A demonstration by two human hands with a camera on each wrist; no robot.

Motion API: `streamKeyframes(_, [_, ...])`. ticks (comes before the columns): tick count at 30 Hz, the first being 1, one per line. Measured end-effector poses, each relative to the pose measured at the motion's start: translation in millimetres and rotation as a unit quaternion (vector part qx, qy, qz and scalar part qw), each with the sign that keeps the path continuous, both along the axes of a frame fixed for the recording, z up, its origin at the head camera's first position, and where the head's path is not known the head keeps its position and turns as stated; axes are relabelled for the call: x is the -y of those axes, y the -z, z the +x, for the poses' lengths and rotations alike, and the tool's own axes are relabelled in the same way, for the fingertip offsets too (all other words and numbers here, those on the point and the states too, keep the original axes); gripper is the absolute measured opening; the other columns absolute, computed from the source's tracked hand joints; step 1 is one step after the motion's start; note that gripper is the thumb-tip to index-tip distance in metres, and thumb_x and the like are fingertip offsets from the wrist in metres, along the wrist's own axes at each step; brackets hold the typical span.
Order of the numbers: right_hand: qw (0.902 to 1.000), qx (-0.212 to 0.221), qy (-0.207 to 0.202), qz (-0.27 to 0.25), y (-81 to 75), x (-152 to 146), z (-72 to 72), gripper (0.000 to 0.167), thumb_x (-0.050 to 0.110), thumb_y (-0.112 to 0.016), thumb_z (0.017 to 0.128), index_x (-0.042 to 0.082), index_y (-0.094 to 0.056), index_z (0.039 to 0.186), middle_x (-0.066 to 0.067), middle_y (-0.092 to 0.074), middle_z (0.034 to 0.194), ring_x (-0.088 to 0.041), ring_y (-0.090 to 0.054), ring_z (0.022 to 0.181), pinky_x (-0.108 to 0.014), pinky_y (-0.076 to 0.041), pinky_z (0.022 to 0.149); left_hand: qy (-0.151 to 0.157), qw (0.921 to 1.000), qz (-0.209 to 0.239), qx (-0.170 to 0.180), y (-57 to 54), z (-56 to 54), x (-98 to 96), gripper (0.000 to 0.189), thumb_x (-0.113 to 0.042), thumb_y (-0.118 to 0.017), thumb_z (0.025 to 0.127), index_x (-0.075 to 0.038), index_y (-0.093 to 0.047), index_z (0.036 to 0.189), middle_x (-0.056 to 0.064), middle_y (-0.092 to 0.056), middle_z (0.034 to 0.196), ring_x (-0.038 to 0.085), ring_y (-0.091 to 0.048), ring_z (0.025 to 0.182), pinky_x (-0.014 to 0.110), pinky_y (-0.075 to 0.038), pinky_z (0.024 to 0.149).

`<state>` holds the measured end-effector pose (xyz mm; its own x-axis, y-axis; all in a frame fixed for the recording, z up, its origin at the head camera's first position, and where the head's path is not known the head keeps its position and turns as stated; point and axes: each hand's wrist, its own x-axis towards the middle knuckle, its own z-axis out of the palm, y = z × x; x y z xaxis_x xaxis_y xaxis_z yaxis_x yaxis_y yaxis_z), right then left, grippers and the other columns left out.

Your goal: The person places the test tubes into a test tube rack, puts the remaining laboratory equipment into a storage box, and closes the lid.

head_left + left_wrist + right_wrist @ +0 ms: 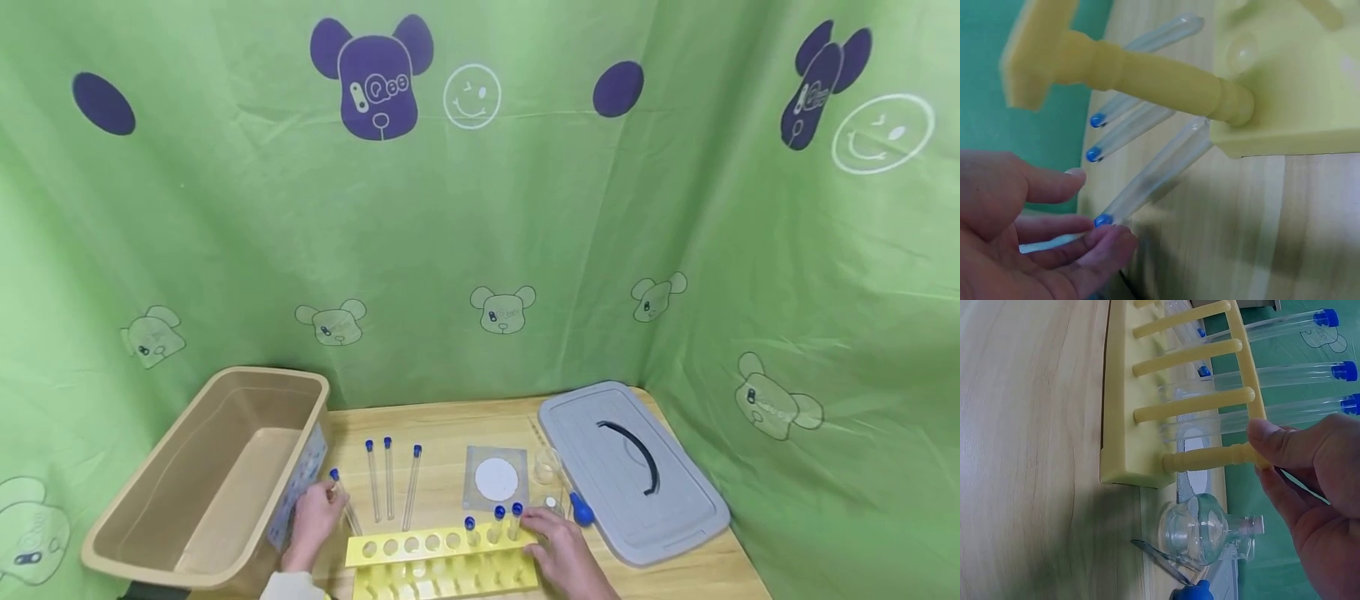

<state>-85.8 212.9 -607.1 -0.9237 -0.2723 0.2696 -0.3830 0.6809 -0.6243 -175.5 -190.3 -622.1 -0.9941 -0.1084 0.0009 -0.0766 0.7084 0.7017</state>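
Note:
A yellow test tube rack (442, 546) stands at the front of the table, and three blue-capped test tubes (1300, 372) are upright in its right end. My right hand (562, 550) grips that end of its top board, thumb on one face and fingers on the other. At the rack's left, my left hand (317, 515) is beside a lying test tube (1157, 169). The fingertips (1116, 240) are right at its blue cap, while the thumb stands apart from it. Three more capped test tubes (389, 483) lie on the table just beyond.
A brown bin (217, 575) stands at the left. Behind the rack is a gauze square with a white disc (497, 479). A glass bottle (1200, 528), a beaker (546, 467) and a blue rubber bulb (581, 510) sit near a grey lid (637, 475) at the right.

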Motion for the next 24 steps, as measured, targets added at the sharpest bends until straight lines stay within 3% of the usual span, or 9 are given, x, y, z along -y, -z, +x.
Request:
streamKeyframes(2, [1.0,0.0,0.0,0.0,0.5,-1,0.4,0.035,-0.009,-0.082,0.077,-0.005,-0.073,0.111,-0.012,-0.071,0.118,-0.033,-0.069,0.107,-0.039,-0.061,0.092,-0.006,0.9996,-0.025,0.006,3.3,-5.2,-3.1,0.024,-0.009,-0.072,0.088,0.015,-0.065,0.091,0.024,-0.067,0.08,0.037,-0.065,0.072,0.048,-0.058,0.062])
streamKeyframes(5, [0.9999,0.01,-0.003,-0.004,2.0,-3,0.2,0.036,-0.008,-0.081,0.078,-0.005,-0.073,0.113,-0.011,-0.071,0.118,-0.033,-0.068,0.107,-0.039,-0.061,0.092,-0.019,0.9986,-0.045,0.018,7.1,-12.2,-6.3,0.024,-0.01,-0.072,0.085,0.001,-0.056,0.071,0.014,-0.058,0.067,0.029,-0.056,0.06,0.041,-0.047,0.048])
streamKeyframes(9, [0.9997,0.016,-0.009,-0.013,1.7,-3,-0.2,0.036,-0.009,-0.08,0.079,-0.005,-0.073,0.114,-0.011,-0.07,0.118,-0.034,-0.068,0.107,-0.038,-0.061,0.092,-0.029,0.9977,-0.059,0.017,9.0,-18.8,-9.1,0.022,-0.007,-0.072,0.08,-0.002,-0.055,0.067,0.015,-0.058,0.065,0.028,-0.055,0.058,0.041,-0.048,0.047])
streamKeyframes(15, [0.9998,0.012,-0.002,-0.018,-0.1,0,0.6,0.037,-0.01,-0.081,0.077,-0.005,-0.073,0.113,-0.011,-0.07,0.117,-0.034,-0.069,0.107,-0.035,-0.061,0.091,-0.019,0.9977,-0.065,0.01,8.8,-24.8,-6.1,0.02,0.003,-0.071,0.068,-0.003,-0.054,0.059,0.011,-0.057,0.059,0.025,-0.055,0.055,0.038,-0.05,0.046])
streamKeyframes(20, [0.9998,0.003,0.001,-0.018,-0.5,1,1.3,0.037,-0.011,-0.081,0.077,-0.005,-0.073,0.113,-0.01,-0.07,0.117,-0.034,-0.069,0.106,-0.035,-0.062,0.09,-0.025,0.9991,-0.03,0.015,9.4,-26.6,-3.7,0.028,0.005,-0.067,0.064,-0.011,-0.047,0.053,-0.001,-0.047,0.047,0.016,-0.047,0.043,0.026,-0.039,0.038])
streamKeyframes(24, [0.9998,0.001,0.003,-0.017,0.5,1,1.8,0.037,-0.01,-0.082,0.077,-0.005,-0.073,0.113,-0.01,-0.07,0.118,-0.034,-0.069,0.107,-0.035,-0.061,0.09,-0.034,0.9991,-0.01,0.024,8.6,-25.5,-2.9,0.034,0.004,-0.066,0.065,-0.016,-0.042,0.051,-0.005,-0.04,0.045,0.013,-0.042,0.04,0.023,-0.033,0.037])
